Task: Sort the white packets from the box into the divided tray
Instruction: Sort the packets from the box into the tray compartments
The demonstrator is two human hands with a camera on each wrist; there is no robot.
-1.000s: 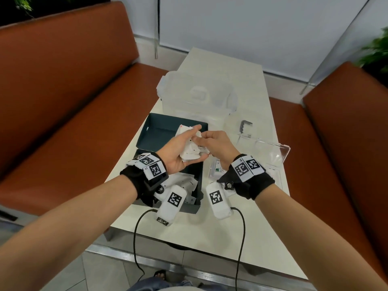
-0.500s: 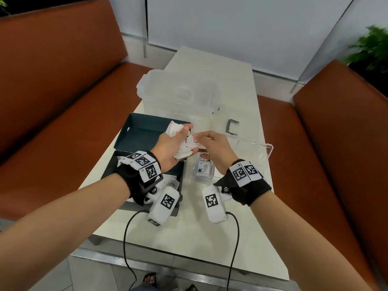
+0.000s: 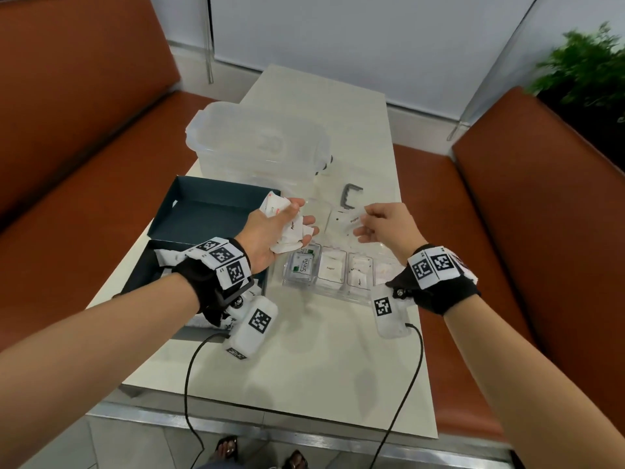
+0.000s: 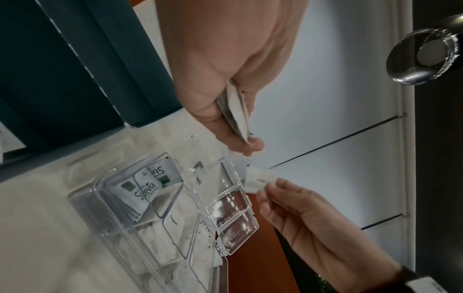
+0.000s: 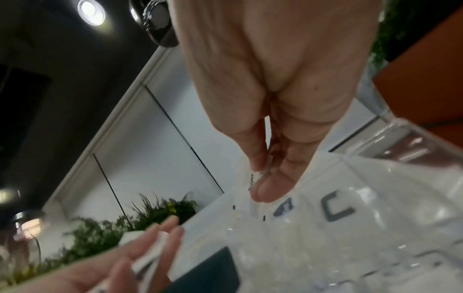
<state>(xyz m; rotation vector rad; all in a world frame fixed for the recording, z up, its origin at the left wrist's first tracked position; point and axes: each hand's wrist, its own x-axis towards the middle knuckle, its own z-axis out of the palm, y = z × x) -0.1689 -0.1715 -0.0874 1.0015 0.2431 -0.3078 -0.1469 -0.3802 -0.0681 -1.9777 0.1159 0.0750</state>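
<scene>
My left hand [image 3: 270, 236] is palm up with fingers curled round a bunch of crumpled white paper packets [image 3: 290, 228], held above the gap between the dark teal cardboard box [image 3: 206, 211] and the clear plastic divided tray [image 3: 333, 292]; the left wrist view shows the bunch edge-on, clamped between thumb and fingers [image 4: 235, 111]. My right hand [image 3: 389, 228] pinches a single small white packet [image 3: 350, 221] between thumb and fingertips; it has small print I can't read for sure, and it hangs in the air above the far side of the tray, apart from the left-hand bunch. In the right wrist view the pinch is blurred, but the thumb and a finger are pressed together on the packet edge [image 5: 260, 174]. The tray sits on the white table [image 3: 304, 367] just right of the box, its hinged clear lid open. Leftmost compartment holds packets printed Stevia [image 3: 304, 265], next one a packet printed Sugar [image 3: 333, 267], and the third has white packets too [image 3: 359, 272]. More white packets lie in the near half of the box [image 3: 169, 257], partly hidden by my wrist. A clear plastic lidded storage container [image 3: 257, 140] stands at the far end of the table, beyond the box.
</scene>
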